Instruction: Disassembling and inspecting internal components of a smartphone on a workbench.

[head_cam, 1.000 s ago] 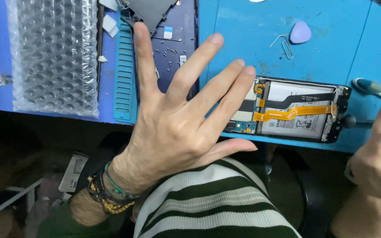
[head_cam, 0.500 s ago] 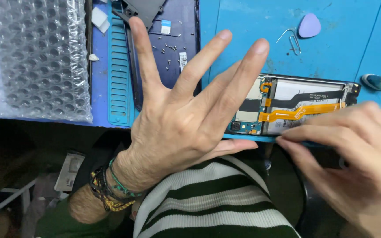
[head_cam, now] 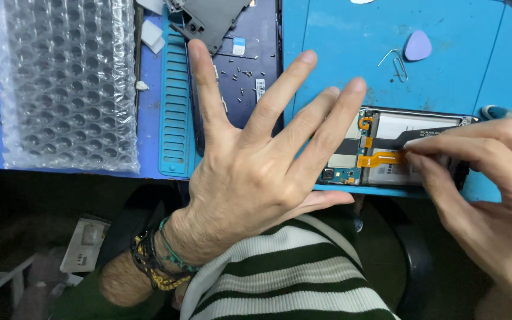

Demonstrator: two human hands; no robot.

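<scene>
Opened phone (head_cam: pixel 407 157) between hands: left hand (head_cam: pixel 256 178) spread flat, empty; right hand (head_cam: pixel 481 184) fingertips pinching orange ribbon cable (head_cam: pixel 380 159).

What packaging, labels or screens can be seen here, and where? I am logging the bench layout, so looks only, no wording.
Bubble wrap sheet: clear, rectangular, far left on the blue mat.
Battery label: pale grey-white rectangle inside the opened phone, partly behind the right hand.
Small sticker: white and blue, on the dark blue back cover, beyond the left hand.
No lit screen visible.
</scene>
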